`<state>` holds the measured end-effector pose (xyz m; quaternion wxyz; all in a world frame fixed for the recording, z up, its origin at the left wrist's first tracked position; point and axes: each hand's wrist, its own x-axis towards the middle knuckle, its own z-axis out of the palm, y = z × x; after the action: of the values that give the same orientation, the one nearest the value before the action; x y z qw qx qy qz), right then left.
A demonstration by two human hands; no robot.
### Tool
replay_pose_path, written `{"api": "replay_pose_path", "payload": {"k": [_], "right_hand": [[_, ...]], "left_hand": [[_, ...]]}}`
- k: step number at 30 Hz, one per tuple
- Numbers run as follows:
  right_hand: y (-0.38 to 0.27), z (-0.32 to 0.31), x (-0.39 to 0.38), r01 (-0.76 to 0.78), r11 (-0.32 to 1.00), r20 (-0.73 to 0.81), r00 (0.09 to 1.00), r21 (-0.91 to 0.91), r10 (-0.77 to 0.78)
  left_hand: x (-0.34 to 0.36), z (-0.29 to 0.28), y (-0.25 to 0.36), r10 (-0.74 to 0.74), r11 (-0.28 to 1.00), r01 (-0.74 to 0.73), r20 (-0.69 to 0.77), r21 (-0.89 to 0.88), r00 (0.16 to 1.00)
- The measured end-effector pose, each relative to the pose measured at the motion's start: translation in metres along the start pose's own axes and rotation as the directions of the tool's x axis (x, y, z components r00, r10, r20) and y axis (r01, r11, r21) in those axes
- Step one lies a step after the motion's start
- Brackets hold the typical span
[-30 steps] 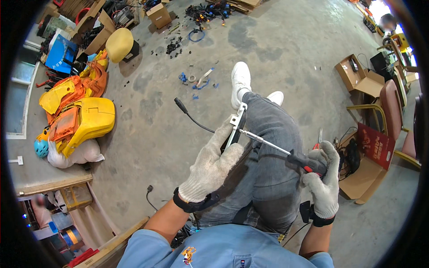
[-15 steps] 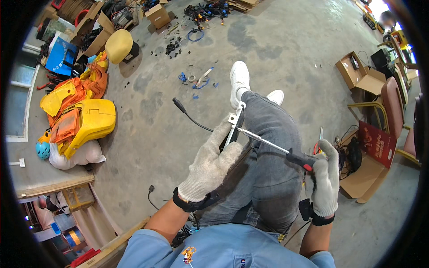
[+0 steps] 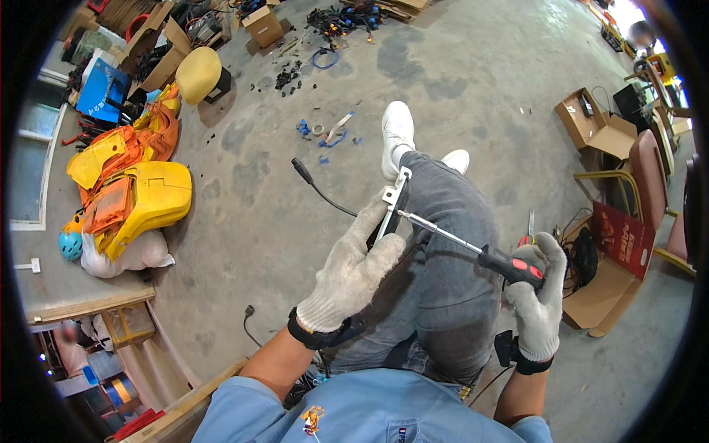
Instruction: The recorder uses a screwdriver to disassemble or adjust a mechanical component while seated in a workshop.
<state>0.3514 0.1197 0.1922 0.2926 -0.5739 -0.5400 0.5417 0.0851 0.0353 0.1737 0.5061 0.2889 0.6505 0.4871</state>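
My left hand (image 3: 347, 275), in a pale knit glove, grips a white metal bracket (image 3: 401, 177) with a dark strip along it, held over my raised grey-jeaned leg (image 3: 454, 303). A black cable (image 3: 332, 204) with a connector at its end trails leftward from behind that hand. The screwdriver (image 3: 458, 240) has its shiny tip at the bracket; whether it sits in a screw is too small to tell. Its black-and-red handle lies in the fingers of my gloved right hand (image 3: 538, 310), which are curled around it.
Yellow and orange plastic housings (image 3: 151, 196) and a blue helmet (image 3: 70, 246) lie at left, above a wooden ledge (image 3: 96, 303). At right are open cardboard boxes (image 3: 591, 122) and chairs (image 3: 642, 177). Cable piles (image 3: 336, 26) and small scattered parts (image 3: 329, 136) lie on the floor ahead.
My right hand has shifted its fingers on the handle, which has rotated, showing more of its red patches. The bracket and left hand have moved only slightly, to the right.
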Motion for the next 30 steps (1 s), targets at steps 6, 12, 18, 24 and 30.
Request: {"api": "replay_pose_path", "payload": {"k": [6,12,18,24,30], "right_hand": [[-0.003,-0.004,0.003,-0.044,0.997,0.02,0.999,0.064,0.043],[-0.012,0.018,-0.005,0.102,0.986,-0.029,0.995,0.135,-0.099],[0.011,-0.003,0.009,0.081,0.991,-0.066,0.995,0.106,-0.074],[-0.022,0.021,-0.002,0.041,0.991,-0.068,0.997,0.127,-0.033],[-0.015,0.007,0.003,-0.028,0.999,0.003,1.0,0.035,0.027]], "left_hand": [[0.0,-0.007,-0.011,0.031,0.999,-0.031,-0.033,0.011,0.999],[0.001,-0.007,-0.015,0.049,0.999,-0.049,-0.028,0.01,0.998],[-0.001,-0.005,-0.001,-0.027,0.999,0.027,-0.018,-0.043,0.999],[-0.004,-0.005,0.004,-0.082,0.995,0.081,-0.016,-0.064,0.997],[-0.005,-0.007,0.001,-0.086,0.994,0.086,-0.006,-0.075,0.996]]}}
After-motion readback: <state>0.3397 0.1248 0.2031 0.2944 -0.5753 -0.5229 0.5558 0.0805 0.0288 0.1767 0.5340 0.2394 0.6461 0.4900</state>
